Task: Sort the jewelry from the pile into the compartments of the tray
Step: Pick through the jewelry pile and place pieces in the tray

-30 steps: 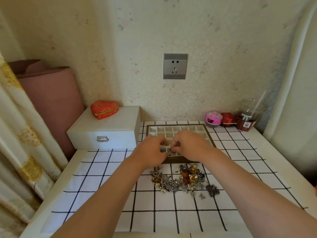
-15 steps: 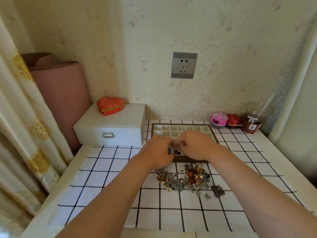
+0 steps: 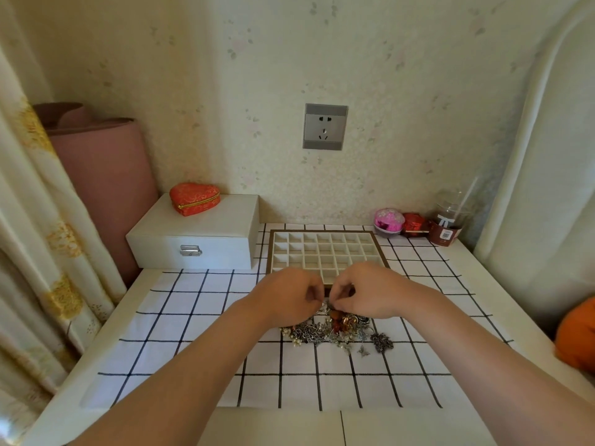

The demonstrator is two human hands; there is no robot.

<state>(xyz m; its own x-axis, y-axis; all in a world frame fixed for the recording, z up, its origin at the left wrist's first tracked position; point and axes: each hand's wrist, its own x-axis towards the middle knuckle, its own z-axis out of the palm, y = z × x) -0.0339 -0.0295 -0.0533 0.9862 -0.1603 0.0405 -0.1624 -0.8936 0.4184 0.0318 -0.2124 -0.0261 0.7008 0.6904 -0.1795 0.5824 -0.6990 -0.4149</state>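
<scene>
Head view: the left hand (image 3: 289,297) and right hand (image 3: 370,292) meet fingertip to fingertip over the far edge of the jewelry pile (image 3: 338,329), fingers curled; whether they pinch a piece I cannot tell. The pile lies on the checked cloth (image 3: 199,317), just in front of the compartment tray (image 3: 325,249) on the worktop.
</scene>
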